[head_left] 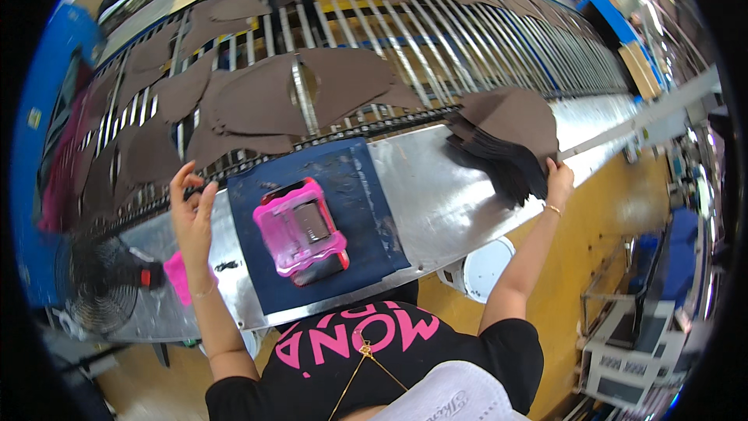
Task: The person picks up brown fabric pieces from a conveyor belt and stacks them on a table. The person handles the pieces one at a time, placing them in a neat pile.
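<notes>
My right hand point(559, 183) pinches the lower right edge of a stack of brown flat-cut pieces point(510, 129) at the right of the metal worktop. The stack is fanned out, and its dark edges hang toward me. My left hand point(193, 210) is raised over the left of the worktop, fingers apart and holding nothing. Beside it lies a dark blue mat point(354, 245). On the mat sits a pink frame-like holder point(280, 238) with a small brown block point(313, 221) in it. A red-edged dark object point(323, 269) shows partly from under the holder.
Behind the worktop point(425, 203) runs a roller conveyor point(460, 43) strewn with several brown cut pieces point(257, 101). A black fan point(97, 281) and a pink cloth-like item point(181, 277) are at the left. A white round container point(487, 269) stands below the front edge.
</notes>
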`<act>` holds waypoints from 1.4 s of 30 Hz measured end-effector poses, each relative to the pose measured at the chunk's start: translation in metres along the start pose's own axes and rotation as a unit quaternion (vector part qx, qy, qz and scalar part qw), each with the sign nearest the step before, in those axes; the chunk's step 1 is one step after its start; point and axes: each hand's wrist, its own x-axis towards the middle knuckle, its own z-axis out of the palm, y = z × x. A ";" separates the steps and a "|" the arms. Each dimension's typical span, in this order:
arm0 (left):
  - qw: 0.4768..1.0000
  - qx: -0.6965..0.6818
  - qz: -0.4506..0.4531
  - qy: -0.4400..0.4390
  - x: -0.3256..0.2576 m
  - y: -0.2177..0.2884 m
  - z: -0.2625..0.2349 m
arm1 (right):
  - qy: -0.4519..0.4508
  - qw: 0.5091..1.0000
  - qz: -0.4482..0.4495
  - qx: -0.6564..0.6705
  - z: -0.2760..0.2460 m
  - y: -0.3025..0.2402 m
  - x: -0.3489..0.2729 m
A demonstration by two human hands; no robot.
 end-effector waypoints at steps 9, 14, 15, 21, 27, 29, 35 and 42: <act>0.998 0.055 0.021 0.023 -0.011 0.008 -0.013 | -0.050 0.994 0.003 -0.096 -0.027 -0.012 0.017; 0.999 0.034 0.033 -0.007 -0.008 0.011 -0.008 | -0.030 0.996 -0.018 0.082 -0.101 -0.066 0.006; 0.999 0.032 0.040 -0.016 -0.006 0.013 -0.005 | -0.025 0.991 -0.033 0.126 -0.128 -0.092 -0.009; 0.990 -0.025 0.089 -0.109 0.001 0.041 0.044 | -0.059 0.763 -0.128 0.631 -0.177 -0.181 -0.082; 0.975 -0.212 0.000 -0.069 0.003 0.078 0.024 | -0.239 0.600 -0.183 0.741 -0.150 -0.292 -0.191; 0.978 -0.205 0.008 -0.028 -0.002 0.080 -0.016 | -0.322 0.546 -0.197 0.748 -0.146 -0.309 -0.216; 0.995 -0.035 0.031 0.087 -0.046 0.073 -0.088 | -0.314 0.574 -0.416 0.632 -0.127 -0.329 -0.255; 0.997 0.075 -0.015 0.012 -0.068 0.054 -0.088 | -0.186 0.627 -0.533 0.537 -0.110 -0.311 -0.237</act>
